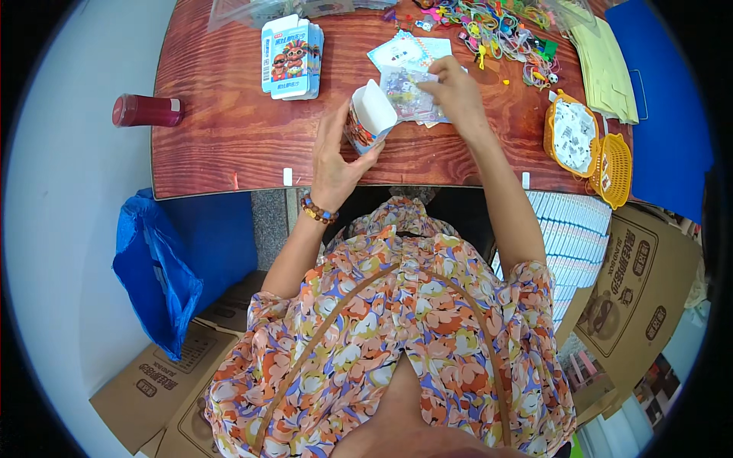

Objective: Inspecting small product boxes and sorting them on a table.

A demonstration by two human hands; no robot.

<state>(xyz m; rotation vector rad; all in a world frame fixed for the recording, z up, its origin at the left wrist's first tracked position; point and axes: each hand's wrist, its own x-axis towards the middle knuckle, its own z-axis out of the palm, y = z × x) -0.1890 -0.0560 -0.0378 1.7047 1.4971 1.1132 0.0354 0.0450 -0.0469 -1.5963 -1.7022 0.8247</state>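
Holding a small open carton (pixel 372 116) upright but tilted, the left hand (pixel 336 153) wraps its fingers and thumb around the sides, near the middle of the near edge of a red-brown wood-grain worktop (pixel 244 145). The carton's white flap stands up and its mouth is uncovered. A beaded bracelet (pixel 319 211) circles the left wrist.

Just to the right, and apart from the left hand, the right hand (pixel 458 95) has its thumb and fingertips at the right side of a clear plastic packet (pixel 405 95) with small coloured bits inside; whether they pinch it cannot be told. The packet lies beside the carton, partly over pale patterned cards (pixel 401 52).

Farther left is a stack of flat blue-and-white boxes (pixel 292 61), with a dark red cylinder (pixel 149 111) lying at the left edge. At the far right spreads a heap of colourful trinkets (pixel 500 34), next to yellow sheets (pixel 607 69). Nearer on the right, a yellow basket (pixel 550 126) holds small white packets. Below the worktop, a blue bag (pixel 156 275) hangs at the left.
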